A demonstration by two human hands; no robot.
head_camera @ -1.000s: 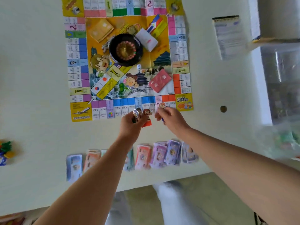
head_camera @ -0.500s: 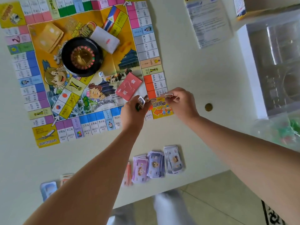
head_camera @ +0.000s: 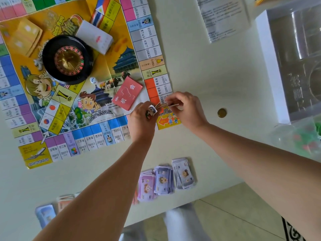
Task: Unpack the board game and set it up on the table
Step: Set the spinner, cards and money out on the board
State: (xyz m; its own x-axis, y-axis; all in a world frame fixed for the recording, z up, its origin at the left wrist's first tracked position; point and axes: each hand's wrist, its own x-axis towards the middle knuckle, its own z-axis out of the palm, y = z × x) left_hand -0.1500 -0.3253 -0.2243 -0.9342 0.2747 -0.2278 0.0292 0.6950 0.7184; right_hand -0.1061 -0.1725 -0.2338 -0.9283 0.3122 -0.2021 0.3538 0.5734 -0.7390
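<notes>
**Both hands reach the start corner, tokens not yet placed**

Since a second ago both hands have moved rightward along the near edge of the board (head_camera: 152, 49) and now meet over its yellow start corner.

The board looks like a thin creased sheet lying loose on the tabletop (head_camera: 191, 66). A wrist resting on that corner could drag the whole sheet and shift everything it carries. The roulette wheel (head_camera: 68, 60) sits well apart in the middle and probably helps hold the sheet down, so I judge it the safest piece.

The red card deck (head_camera: 127, 93) is just beside the left hand (head_camera: 140, 122). A careless turn of the knuckles could fan it out across the squares.

The money stacks (head_camera: 164, 180) lie near the tabletop's near edge, partly beneath the forearms. A lowered arm could sweep some of them to the floor.

The likeliest trouble is the tokens themselves.
- The left hand's fingers are curled round a cluster of tokens (head_camera: 152, 110).
- The right hand (head_camera: 187, 110) pinches one flat token (head_camera: 171, 105) between thumb and fingers, right against that cluster.
- Pulling one token free could loosen the others and spill them.
- A light piece set on a paper crease may simply topple.

The die (head_camera: 93, 80), small and touching the wheel's rim, would roll at any jolt to the sheet.
</notes>
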